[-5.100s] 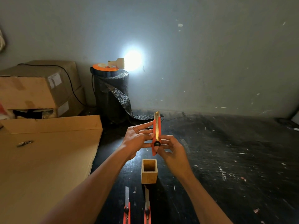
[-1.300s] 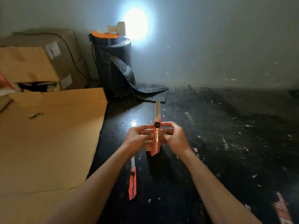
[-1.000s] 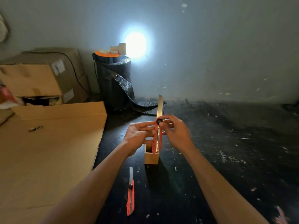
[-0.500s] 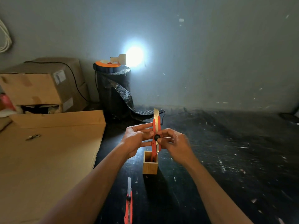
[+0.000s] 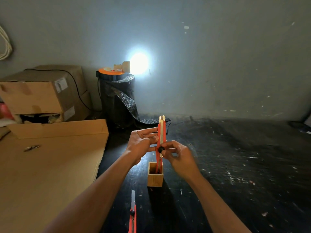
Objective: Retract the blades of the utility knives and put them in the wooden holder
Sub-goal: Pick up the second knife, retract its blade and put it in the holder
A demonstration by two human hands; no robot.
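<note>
I hold an orange utility knife (image 5: 160,132) upright, its lower end down inside the small square wooden holder (image 5: 155,179) on the dark table. My left hand (image 5: 142,144) steadies the knife's body from the left. My right hand (image 5: 176,156) pinches the black slider knob at mid-height. Only a short metal tip shows at the knife's top. Another orange utility knife (image 5: 132,214) lies flat near the bottom edge, its blade extended toward the holder.
A flat cardboard sheet (image 5: 47,165) covers the left of the table, with cardboard boxes (image 5: 42,95) behind it. A black mesh roll (image 5: 117,98) topped by an orange reel and a bright lamp stands at the back. The dark tabletop (image 5: 235,165) is flecked with scraps.
The long blade has slid back into the held knife as my right hand moved the knob down. The knife's lower end has gone into the holder. A first knife was handled earlier.
</note>
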